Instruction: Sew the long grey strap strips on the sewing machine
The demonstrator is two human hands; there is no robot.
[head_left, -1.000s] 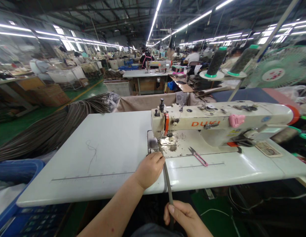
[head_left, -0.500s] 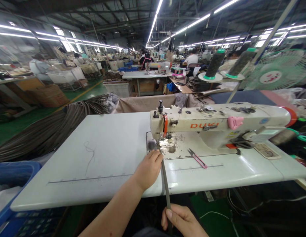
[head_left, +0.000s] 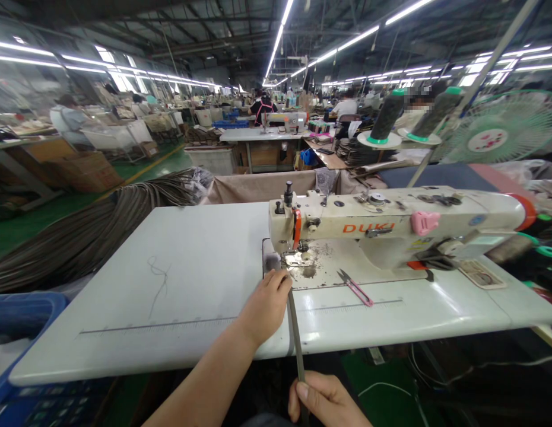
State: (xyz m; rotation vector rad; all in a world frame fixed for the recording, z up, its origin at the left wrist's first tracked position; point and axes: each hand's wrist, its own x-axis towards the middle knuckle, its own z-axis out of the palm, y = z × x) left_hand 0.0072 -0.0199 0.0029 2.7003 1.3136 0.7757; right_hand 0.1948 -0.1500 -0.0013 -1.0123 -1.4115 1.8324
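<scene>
A narrow grey-brown fabric strip [head_left: 295, 329] runs from the needle area of the sewing machine [head_left: 365, 222] down over the table's front edge. Just in front of the presser foot [head_left: 298, 259], my left hand [head_left: 269, 299] presses the strip with its fingers close together; the fingertips are partly hidden. Below the edge, my right hand [head_left: 324, 397] pinches the strip between thumb and fingers. Pink-handled thread snips [head_left: 356, 289] lie on the machine bed and table, right of the strip.
Loose thread [head_left: 159, 281] lies on the white table [head_left: 205, 255]. A blue crate [head_left: 27, 314] stands at the left, beside a large bundle of dark strips [head_left: 93, 231]. Thread cones [head_left: 386, 118] and a green fan [head_left: 498, 133] are at the right. People sit at machines farther back.
Both hands keep their hold on the strip and stay nearly in place. The whole view has shifted slightly; no clear feeding of the strip shows.
</scene>
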